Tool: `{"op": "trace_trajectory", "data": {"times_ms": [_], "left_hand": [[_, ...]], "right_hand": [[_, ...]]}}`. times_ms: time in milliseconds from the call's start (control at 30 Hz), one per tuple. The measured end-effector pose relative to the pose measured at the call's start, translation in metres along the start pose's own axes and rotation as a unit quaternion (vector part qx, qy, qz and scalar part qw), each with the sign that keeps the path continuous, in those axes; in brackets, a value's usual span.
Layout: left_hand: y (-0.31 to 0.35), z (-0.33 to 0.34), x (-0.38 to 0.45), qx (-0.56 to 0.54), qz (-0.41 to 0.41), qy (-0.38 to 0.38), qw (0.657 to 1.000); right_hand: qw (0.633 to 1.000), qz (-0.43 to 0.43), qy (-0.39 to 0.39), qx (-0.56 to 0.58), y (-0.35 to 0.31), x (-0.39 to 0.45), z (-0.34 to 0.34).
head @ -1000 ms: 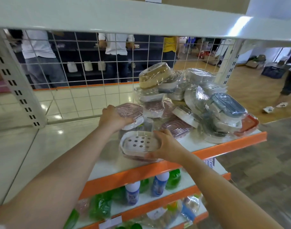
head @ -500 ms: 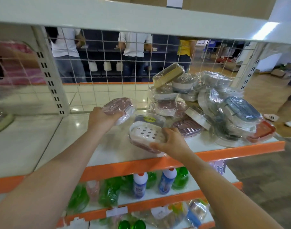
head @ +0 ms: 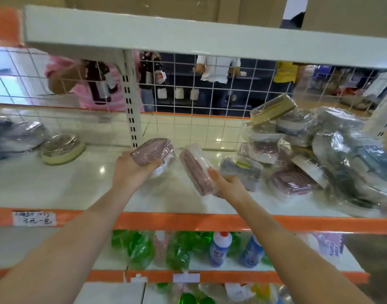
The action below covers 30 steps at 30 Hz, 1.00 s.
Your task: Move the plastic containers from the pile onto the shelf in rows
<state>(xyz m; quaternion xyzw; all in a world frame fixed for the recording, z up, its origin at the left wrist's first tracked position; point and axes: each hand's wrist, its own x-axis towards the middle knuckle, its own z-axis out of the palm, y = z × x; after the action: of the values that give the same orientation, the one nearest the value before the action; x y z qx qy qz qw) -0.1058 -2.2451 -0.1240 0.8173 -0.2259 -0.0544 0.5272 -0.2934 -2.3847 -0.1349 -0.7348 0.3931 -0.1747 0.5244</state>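
Head view: pile [head: 319,150] blurred, cut off right.

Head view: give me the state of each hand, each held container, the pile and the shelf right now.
Left hand: grips a pink-lidded container, lifted above the shelf.
Right hand: holds a wrapped pink container, tilted on edge.
Pile: stacked untidily at the shelf's right end.
Green-rimmed container: resting at left.
Shelf: no row visible yet.

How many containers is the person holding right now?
2. The left hand grips a pink-lidded round container; the right hand holds a pink rectangular container tilted on edge. Many more sit in the pile at right.
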Motion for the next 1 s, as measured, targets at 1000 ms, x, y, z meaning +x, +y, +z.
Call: {"op": "trace_trajectory", "data": {"times_ms": [1000], "left_hand": [[-0.094,-0.1,0.034,0.086,0.003,-0.08,0.993]], "right_hand": [[0.982,0.041,0.133,-0.126,-0.06,0.008,0.116]]}}
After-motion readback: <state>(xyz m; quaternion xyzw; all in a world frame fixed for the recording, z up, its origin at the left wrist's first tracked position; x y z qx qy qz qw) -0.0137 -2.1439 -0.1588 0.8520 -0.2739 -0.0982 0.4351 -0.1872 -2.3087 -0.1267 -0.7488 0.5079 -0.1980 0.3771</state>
